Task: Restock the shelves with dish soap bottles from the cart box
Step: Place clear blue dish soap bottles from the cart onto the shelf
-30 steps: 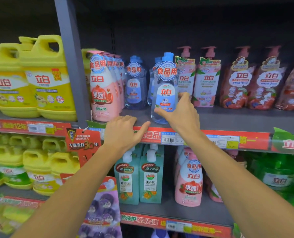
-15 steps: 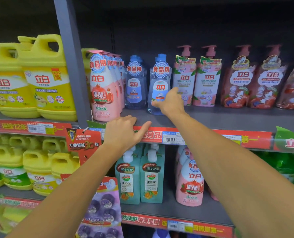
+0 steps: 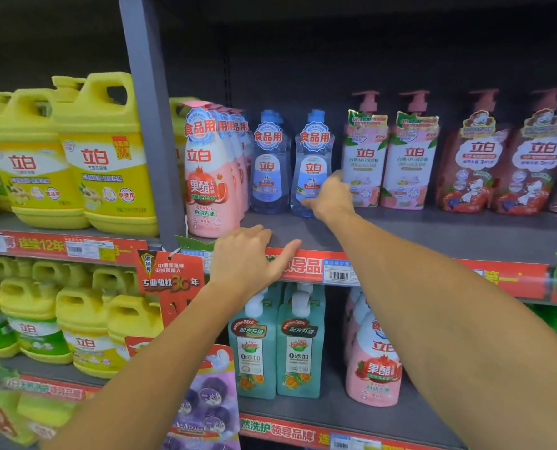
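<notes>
While the right hand (image 3: 330, 199) is reaching far in, it is holding a clear blue soap bottle (image 3: 312, 164) low down near its base — thumb on the front, other fingers going round the right side. The bottle is standing upright on the upper shelf (image 3: 433, 232), well back from the edge, and my guess is the hand is setting it in line so its label is facing out for shoppers.

Just left of that hand, a second blue bottle (image 3: 270, 164) is standing the same way, so the two are making a neat pair. Further left of it, a row of pink bottles (image 3: 209, 177) is running front to back, close to the shelf edge. Right of the hand, two pink pump bottles (image 3: 389, 157) are standing side by side, touching or nearly so.

The left hand (image 3: 251, 259) is resting on the front edge of the shelf, fingers curled over the top and thumb lying along the red price strip (image 3: 306, 264). It is gripping no bottle — it is probably steadying the body during the long reach.

Below both hands, green pump bottles (image 3: 277, 345) are sitting on the lower shelf. Far left of the left hand, big yellow jugs (image 3: 72, 167) are filling the next bay. No cart box is showing.
</notes>
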Demonstrator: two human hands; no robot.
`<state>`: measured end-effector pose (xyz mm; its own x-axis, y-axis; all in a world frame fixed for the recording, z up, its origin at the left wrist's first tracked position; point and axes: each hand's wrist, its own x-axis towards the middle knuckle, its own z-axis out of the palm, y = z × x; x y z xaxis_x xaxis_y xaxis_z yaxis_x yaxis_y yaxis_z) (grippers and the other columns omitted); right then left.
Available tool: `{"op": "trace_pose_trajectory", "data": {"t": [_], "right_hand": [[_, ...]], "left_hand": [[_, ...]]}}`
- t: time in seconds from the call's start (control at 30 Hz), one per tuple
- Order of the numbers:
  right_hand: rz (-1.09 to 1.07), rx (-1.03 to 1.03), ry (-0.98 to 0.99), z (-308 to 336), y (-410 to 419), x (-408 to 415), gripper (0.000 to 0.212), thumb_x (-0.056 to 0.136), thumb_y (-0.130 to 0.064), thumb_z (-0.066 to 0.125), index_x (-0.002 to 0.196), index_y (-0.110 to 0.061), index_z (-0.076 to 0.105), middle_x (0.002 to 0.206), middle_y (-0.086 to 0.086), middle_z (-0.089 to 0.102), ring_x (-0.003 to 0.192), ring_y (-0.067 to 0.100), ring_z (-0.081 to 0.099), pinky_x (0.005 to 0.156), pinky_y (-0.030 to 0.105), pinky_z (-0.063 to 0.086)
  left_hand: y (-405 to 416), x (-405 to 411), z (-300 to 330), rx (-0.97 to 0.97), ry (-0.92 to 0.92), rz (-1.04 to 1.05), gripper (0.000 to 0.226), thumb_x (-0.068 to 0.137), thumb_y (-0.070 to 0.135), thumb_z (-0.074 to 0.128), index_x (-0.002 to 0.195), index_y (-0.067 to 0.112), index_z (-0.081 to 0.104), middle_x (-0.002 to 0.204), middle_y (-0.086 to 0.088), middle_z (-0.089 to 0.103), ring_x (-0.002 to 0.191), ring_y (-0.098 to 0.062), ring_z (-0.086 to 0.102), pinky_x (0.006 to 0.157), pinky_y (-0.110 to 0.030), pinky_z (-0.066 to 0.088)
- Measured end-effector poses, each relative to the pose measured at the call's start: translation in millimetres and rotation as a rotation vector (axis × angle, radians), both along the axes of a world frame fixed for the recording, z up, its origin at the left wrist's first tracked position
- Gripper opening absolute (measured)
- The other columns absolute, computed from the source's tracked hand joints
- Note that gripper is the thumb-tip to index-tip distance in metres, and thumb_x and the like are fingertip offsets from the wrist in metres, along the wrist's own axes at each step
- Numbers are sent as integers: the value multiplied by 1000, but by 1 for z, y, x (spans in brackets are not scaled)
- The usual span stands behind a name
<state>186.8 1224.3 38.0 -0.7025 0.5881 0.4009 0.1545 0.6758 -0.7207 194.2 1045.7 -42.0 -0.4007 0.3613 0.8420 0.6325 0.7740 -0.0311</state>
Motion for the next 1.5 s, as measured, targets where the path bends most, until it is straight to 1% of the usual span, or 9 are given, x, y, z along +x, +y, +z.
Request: {"op": "trace_pose_trajectory", "data": {"t": [0.33, 0.5, 0.67, 0.87, 1.0, 1.1, 1.17, 1.37, 1.5], "right_hand": [[-5, -12, -34, -8, 9, -12, 68, 83, -19, 80, 132, -3, 36, 125, 23, 60, 118, 40, 58, 85, 44, 49], [-193, 212, -238, -1, 7, 2, 92, 89, -59, 62, 150, -1, 25, 157, 26, 27, 145, 42, 25, 116, 49, 26], [-39, 288, -312, 13, 0, 45, 77, 94, -69, 41, 135, -5, 48, 137, 18, 54, 126, 38, 51, 97, 44, 44], [1, 397, -385, -11, -14, 104, 84, 93, -75, 29, 136, -5, 48, 141, 16, 52, 130, 34, 48, 102, 45, 39], [-74, 514, -471, -26, -27, 124, 80, 98, -68, 23, 147, -7, 39, 151, 17, 42, 140, 34, 36, 113, 45, 27], [-110, 568, -547, -40, -33, 131, 78, 98, -68, 14, 160, -20, 13, 166, 12, 11, 153, 32, 6, 123, 51, 3], [-140, 593, -533, -50, -36, 139, 75, 99, -67, 13, 160, -24, 3, 168, 8, -1, 154, 29, -6, 123, 52, -6], [-231, 434, -156, -94, -57, 196, 75, 101, -50, 45, 159, -12, 15, 167, 10, 9, 154, 25, 6, 124, 43, 10], [-356, 346, -310, -130, -40, 270, 75, 101, -46, 48, 159, -11, 16, 165, 7, 17, 152, 22, 16, 123, 37, 19]], "left_hand": [[0, 0, 0, -7, -31, 0, 71, 88, 75, 24, 74, 19, 65, 70, 5, 62, 65, -16, 59, 54, -31, 44], [0, 4, 4, -37, -36, 11, 69, 89, 72, 25, 72, 17, 62, 68, 3, 59, 61, -19, 57, 52, -28, 31], [-3, 5, 4, -66, -41, -6, 65, 91, 67, 29, 72, 15, 63, 66, 1, 59, 58, -21, 58, 51, -27, 29], [-3, 7, 3, -98, -7, -37, 65, 91, 62, 34, 72, 9, 66, 67, -8, 63, 56, -29, 60, 48, -33, 40], [-5, 6, 3, -155, -68, -74, 71, 90, 62, 30, 89, 4, 70, 79, -16, 69, 64, -34, 64, 56, -36, 50], [-7, 1, 6, -237, -73, -113, 73, 89, 59, 34, 121, 0, 63, 102, -21, 69, 72, -38, 67, 60, -38, 52], [-9, -1, 6, -261, -24, -188, 72, 89, 55, 34, 123, -3, 62, 111, -25, 67, 85, -42, 68, 71, -45, 55], [16, 36, -18, -242, 223, -581, 60, 90, 39, 41, 123, -8, 63, 130, -26, 60, 120, -40, 59, 108, -47, 39], [53, 104, -53, -268, 119, -744, 59, 86, 34, 42, 124, -7, 62, 131, -24, 60, 122, -37, 59, 108, -45, 35]]}}
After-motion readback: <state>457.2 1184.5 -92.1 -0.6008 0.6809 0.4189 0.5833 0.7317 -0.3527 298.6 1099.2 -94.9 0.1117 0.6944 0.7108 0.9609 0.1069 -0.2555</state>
